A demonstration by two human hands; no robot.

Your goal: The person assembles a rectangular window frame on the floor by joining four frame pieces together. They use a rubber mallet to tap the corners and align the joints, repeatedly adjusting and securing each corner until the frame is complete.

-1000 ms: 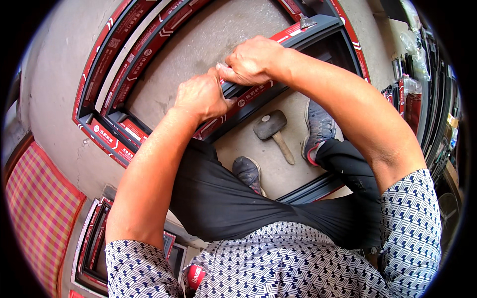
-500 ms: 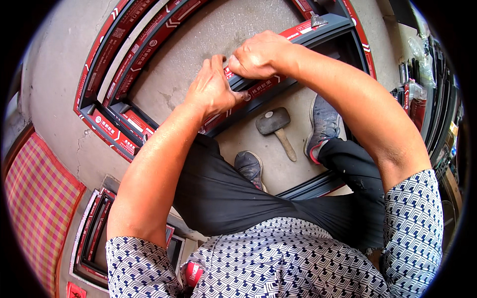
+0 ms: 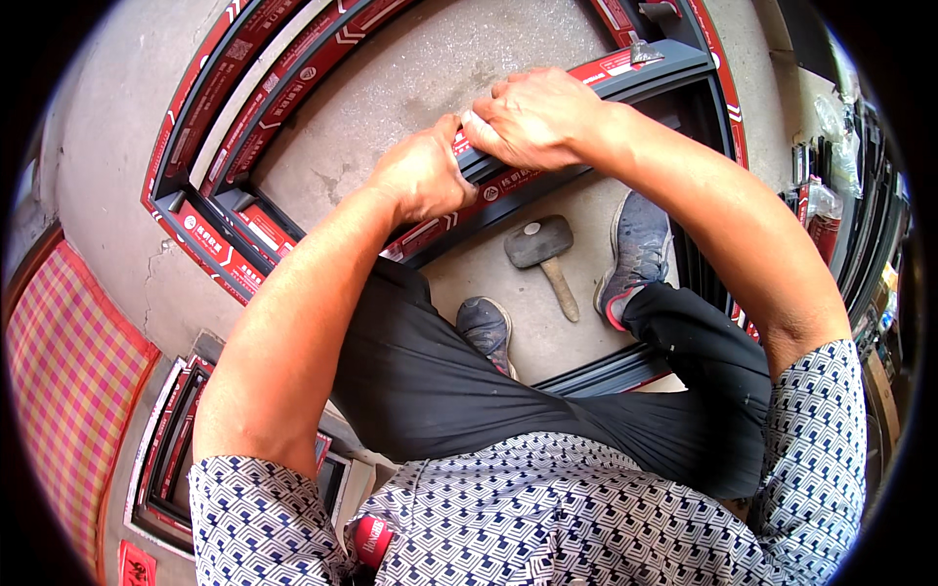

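Just beyond the mallet (image 3: 539, 244) I have the bar (image 3: 513, 183), grey with a red strip along its side, slanting so that its right end lies farther from me than its left. My left hand (image 3: 422, 178), beyond the mallet and to its left, is curled over the bar, thumb on the near side. My right hand (image 3: 537, 117), straight beyond the mallet, is bent over the top of the bar, its thumb toward the left hand. The two hands sit just beside each other. Neither is spread wide; I cannot tell how tightly they press, since most of the fingertips are hidden from me.

The mallet itself lies loose on the floor (image 3: 445, 283), black head toward the bar, wooden handle toward me. I see the left shoe (image 3: 485, 332) to the near left of it and the right shoe (image 3: 637, 244) just to its right. A grey rail (image 3: 611, 371) lies on the near side of the mallet. Far to its left I make out a red-and-grey frame (image 3: 200, 232), and nearer me on that side a checked cloth (image 3: 73, 381). Well to the right of the mallet stand dark strips (image 3: 865, 215).
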